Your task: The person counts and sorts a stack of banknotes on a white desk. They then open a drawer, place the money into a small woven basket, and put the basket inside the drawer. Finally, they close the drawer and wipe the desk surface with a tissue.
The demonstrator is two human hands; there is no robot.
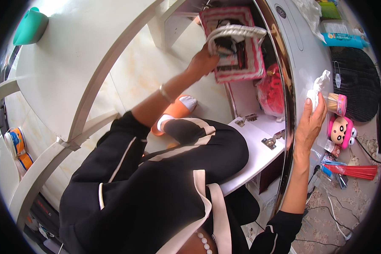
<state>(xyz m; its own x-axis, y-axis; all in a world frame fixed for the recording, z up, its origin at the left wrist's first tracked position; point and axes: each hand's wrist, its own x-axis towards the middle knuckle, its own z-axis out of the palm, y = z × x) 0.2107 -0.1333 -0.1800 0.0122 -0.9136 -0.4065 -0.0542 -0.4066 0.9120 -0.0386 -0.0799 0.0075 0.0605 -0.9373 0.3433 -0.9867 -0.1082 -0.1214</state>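
Observation:
My left hand (204,62) grips a rope-like handle of a pink-and-white woven basket (222,76), at the mouth of a low cabinet. Small dark items and a pinkish packet lie inside the basket, too blurred to name. A second white handle (238,29) arches across it. On the cabinet's glossy top (300,63), my right hand (312,122) rests with a crumpled white tissue (319,84) held by its fingers. Beside those fingers lies a toothpick container (336,104) with a pink lid.
An open cabinet door (257,133) with metal hinges spreads beside my knee. A red plastic bag (271,92) sits inside the cabinet. Right of my hand are a black round board (355,84), a pink cartoon figure (339,131) and cables. A white chair (60,76) stands left.

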